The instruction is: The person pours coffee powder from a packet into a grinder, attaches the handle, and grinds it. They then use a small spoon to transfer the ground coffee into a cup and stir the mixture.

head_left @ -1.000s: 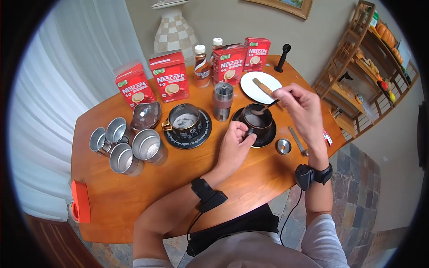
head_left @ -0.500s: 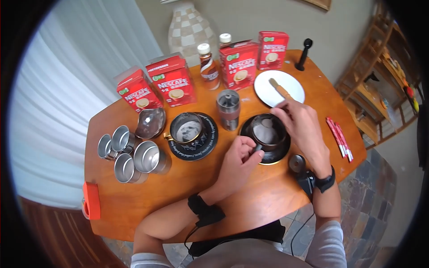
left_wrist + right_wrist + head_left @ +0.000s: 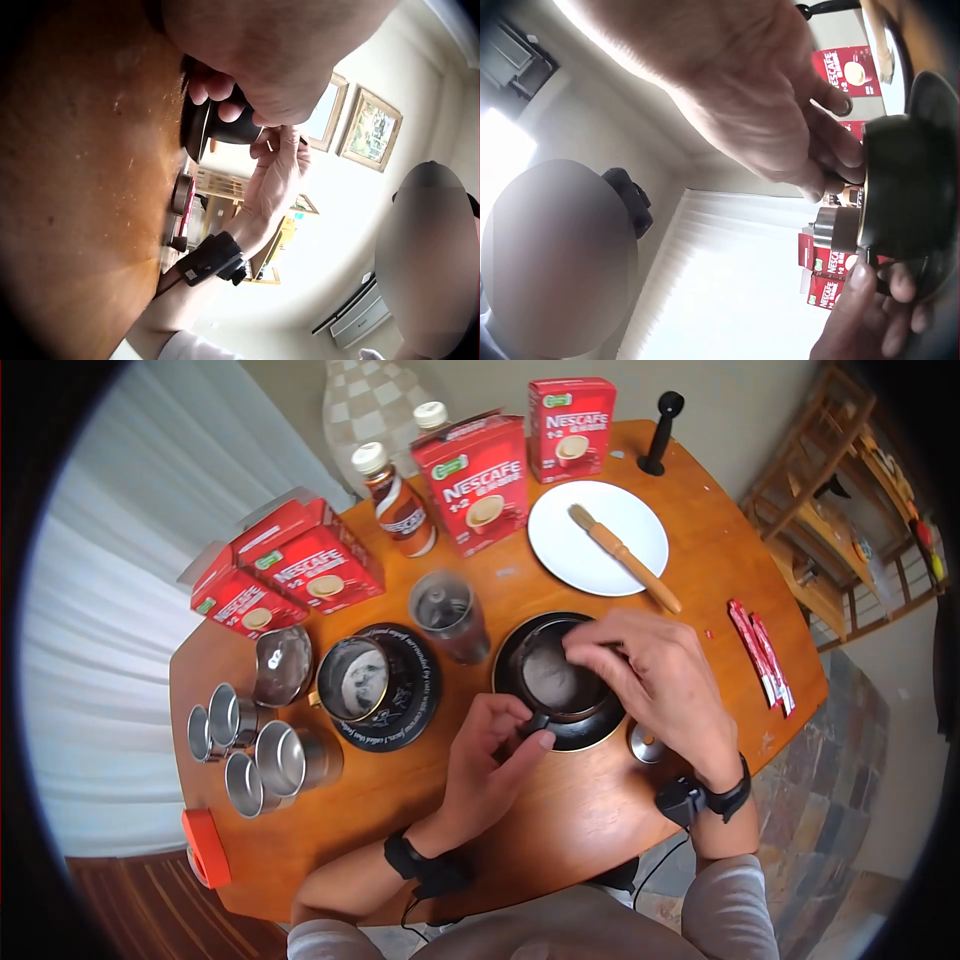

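Observation:
A black cup [image 3: 904, 187] with greyish liquid inside stands on a dark saucer [image 3: 590, 736] in the head view. My left hand [image 3: 487, 768] pinches the cup's handle [image 3: 541, 721] between thumb and fingers. Over the cup's right rim is my right hand [image 3: 668, 690], its thumb and fingers bent together. They hold a spoon, mostly hidden behind the hand; only a dark handle tip [image 3: 304, 140] shows in the left wrist view. Just left of the saucer, a metal coffee grinder [image 3: 447, 615] stands upright.
A second cup [image 3: 352, 678] sits on a black saucer to the left, near several metal cups [image 3: 285, 758]. Behind are red Nescafe boxes [image 3: 470, 485] and bottles [image 3: 400, 510]. A white plate [image 3: 560, 550] bears a wooden brush [image 3: 625, 555]; red sachets [image 3: 758, 655] lie at right.
My right hand has come down from above the cup to its rim, and the spoon has gone mostly out of sight. The left hand keeps hold of the handle. The head view has shifted.

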`<state>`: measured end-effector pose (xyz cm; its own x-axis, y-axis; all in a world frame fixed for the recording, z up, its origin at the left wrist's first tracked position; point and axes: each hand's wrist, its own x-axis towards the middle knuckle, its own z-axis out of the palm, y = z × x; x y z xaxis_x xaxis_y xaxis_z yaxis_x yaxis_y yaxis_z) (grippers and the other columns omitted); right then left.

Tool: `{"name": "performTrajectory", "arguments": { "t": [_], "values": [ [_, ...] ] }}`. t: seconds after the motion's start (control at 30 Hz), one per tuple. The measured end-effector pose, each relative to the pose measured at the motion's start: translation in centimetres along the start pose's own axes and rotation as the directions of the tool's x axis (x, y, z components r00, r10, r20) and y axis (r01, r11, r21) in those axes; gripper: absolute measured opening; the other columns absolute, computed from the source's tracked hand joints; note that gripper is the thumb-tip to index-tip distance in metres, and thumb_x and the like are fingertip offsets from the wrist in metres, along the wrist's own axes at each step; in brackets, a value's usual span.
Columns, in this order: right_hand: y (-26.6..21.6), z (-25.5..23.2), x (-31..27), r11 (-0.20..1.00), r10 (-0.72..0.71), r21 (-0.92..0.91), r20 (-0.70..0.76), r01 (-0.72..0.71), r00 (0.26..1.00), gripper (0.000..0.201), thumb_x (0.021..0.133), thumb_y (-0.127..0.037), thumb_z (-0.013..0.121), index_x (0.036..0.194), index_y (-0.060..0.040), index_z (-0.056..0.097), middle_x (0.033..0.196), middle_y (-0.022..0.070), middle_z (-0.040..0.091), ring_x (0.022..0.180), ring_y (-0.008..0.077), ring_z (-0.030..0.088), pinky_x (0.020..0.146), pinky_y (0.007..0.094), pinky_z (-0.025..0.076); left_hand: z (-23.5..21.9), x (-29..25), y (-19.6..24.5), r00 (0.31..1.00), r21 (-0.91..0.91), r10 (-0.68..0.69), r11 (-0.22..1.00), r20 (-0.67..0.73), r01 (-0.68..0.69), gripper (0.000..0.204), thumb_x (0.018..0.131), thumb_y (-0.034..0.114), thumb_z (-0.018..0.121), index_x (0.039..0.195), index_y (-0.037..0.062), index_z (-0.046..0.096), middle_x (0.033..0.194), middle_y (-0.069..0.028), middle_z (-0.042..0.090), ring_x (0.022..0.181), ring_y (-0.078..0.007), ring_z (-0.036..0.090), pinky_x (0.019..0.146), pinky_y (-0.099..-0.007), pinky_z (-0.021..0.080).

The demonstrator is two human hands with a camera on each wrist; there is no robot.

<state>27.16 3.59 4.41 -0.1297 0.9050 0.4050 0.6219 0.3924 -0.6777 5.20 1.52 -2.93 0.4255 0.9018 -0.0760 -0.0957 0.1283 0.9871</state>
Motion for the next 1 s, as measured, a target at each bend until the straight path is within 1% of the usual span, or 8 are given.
{"name": "performTrajectory", "arguments": {
  "t": [0.03, 0.17, 0.27, 0.33, 0.47, 0.57, 0.9, 1.0],
  "values": [
    [0.3, 0.2, 0.2, 0.996, -0.056, -0.078, -0.060, 0.051, 0.997, 0.011, 0.094, -0.011, 0.072, 0.095, 0.0008, 0.073, 0.093, 0.0156, 0.074, 0.087, 0.0370, 0.070, 0.077, 0.0430, 0.055, 0.0, 0.0, 0.3, 1.000, 0.015, -0.006, 1.000, 0.005, 0.006, 0.026, 0.100, 0.000, 0.066, 0.116, 0.0039, 0.046, 0.096, -0.0049, 0.068, 0.079, -0.0055, 0.059, 0.065, -0.0197, 0.044],
    [0.3, -1.1, -0.1, 0.998, -0.040, 0.044, 0.155, 0.034, 0.987, 0.011, 0.091, -0.010, 0.073, 0.096, -0.0004, 0.075, 0.093, 0.0137, 0.074, 0.089, 0.0352, 0.069, 0.079, 0.0439, 0.055, 0.2, 0.0, 0.2, 1.000, 0.017, -0.014, 1.000, -0.028, 0.015, 0.029, 0.100, 0.005, 0.072, 0.117, 0.0054, 0.048, 0.088, 0.0040, 0.061, 0.071, 0.0003, 0.050, 0.062, -0.0174, 0.037],
    [0.3, -0.1, -0.1, 0.998, -0.055, -0.014, -0.008, 0.055, 0.998, 0.011, 0.091, -0.010, 0.073, 0.096, -0.0009, 0.076, 0.092, 0.0130, 0.074, 0.088, 0.0344, 0.068, 0.079, 0.0437, 0.055, 0.1, 0.0, 0.4, 1.000, 0.035, -0.017, 0.999, -0.026, 0.018, 0.029, 0.100, 0.005, 0.071, 0.117, 0.0053, 0.047, 0.090, 0.0006, 0.063, 0.073, -0.0022, 0.054, 0.062, -0.0183, 0.040],
    [0.7, -0.2, -0.2, 0.994, -0.101, -0.037, 0.034, 0.102, 0.994, 0.011, 0.091, -0.011, 0.073, 0.096, -0.0010, 0.076, 0.091, 0.0127, 0.074, 0.087, 0.0339, 0.067, 0.078, 0.0434, 0.055, -0.1, 0.0, 0.3, 1.000, 0.044, -0.013, 0.999, -0.016, 0.014, 0.028, 0.100, 0.004, 0.069, 0.116, 0.0057, 0.047, 0.094, -0.0057, 0.069, 0.077, -0.0068, 0.061, 0.061, -0.0201, 0.045],
    [0.3, -1.4, -0.2, 1.000, -0.009, 0.017, 0.169, 0.006, 0.986, 0.012, 0.091, -0.012, 0.074, 0.095, -0.0007, 0.076, 0.090, 0.0122, 0.074, 0.087, 0.0328, 0.066, 0.077, 0.0432, 0.054, 0.4, 0.0, 0.6, 0.998, -0.006, -0.040, 0.999, -0.042, 0.039, 0.029, 0.100, 0.004, 0.071, 0.117, 0.0045, 0.048, 0.091, 0.0016, 0.064, 0.073, -0.0008, 0.052, 0.063, -0.0179, 0.040],
    [0.7, -0.4, 0.0, 0.981, -0.086, -0.177, -0.008, 0.083, 0.996, 0.012, 0.092, -0.013, 0.076, 0.093, -0.0006, 0.076, 0.091, 0.0104, 0.075, 0.085, 0.0308, 0.069, 0.076, 0.0401, 0.055, 0.3, -0.1, 0.6, 0.998, 0.004, -0.044, 0.999, -0.037, 0.044, 0.029, 0.100, 0.004, 0.071, 0.117, 0.0043, 0.047, 0.093, 0.0011, 0.065, 0.074, -0.0009, 0.053, 0.064, -0.0179, 0.040],
    [0.3, -1.5, -0.1, 0.994, -0.056, -0.081, 0.134, 0.067, 0.989, 0.013, 0.093, -0.014, 0.073, 0.091, -0.0013, 0.075, 0.090, 0.0140, 0.073, 0.087, 0.0343, 0.065, 0.080, 0.0441, 0.054, 0.2, 0.0, 0.5, 0.999, 0.017, -0.029, 0.999, -0.030, 0.030, 0.028, 0.100, 0.002, 0.070, 0.117, 0.0049, 0.048, 0.099, -0.0012, 0.065, 0.081, -0.0027, 0.056, 0.070, -0.0190, 0.044],
    [0.5, -0.6, -0.2, 0.994, -0.101, -0.044, 0.052, 0.104, 0.993, 0.015, 0.094, -0.016, 0.073, 0.091, -0.0015, 0.075, 0.089, 0.0138, 0.072, 0.088, 0.0340, 0.065, 0.079, 0.0442, 0.053, 0.1, -0.1, 0.5, 0.999, 0.015, -0.028, 0.999, -0.041, 0.029, 0.028, 0.100, 0.002, 0.070, 0.117, 0.0045, 0.048, 0.101, -0.0022, 0.066, 0.083, -0.0038, 0.059, 0.072, -0.0195, 0.046]
  ]
}}
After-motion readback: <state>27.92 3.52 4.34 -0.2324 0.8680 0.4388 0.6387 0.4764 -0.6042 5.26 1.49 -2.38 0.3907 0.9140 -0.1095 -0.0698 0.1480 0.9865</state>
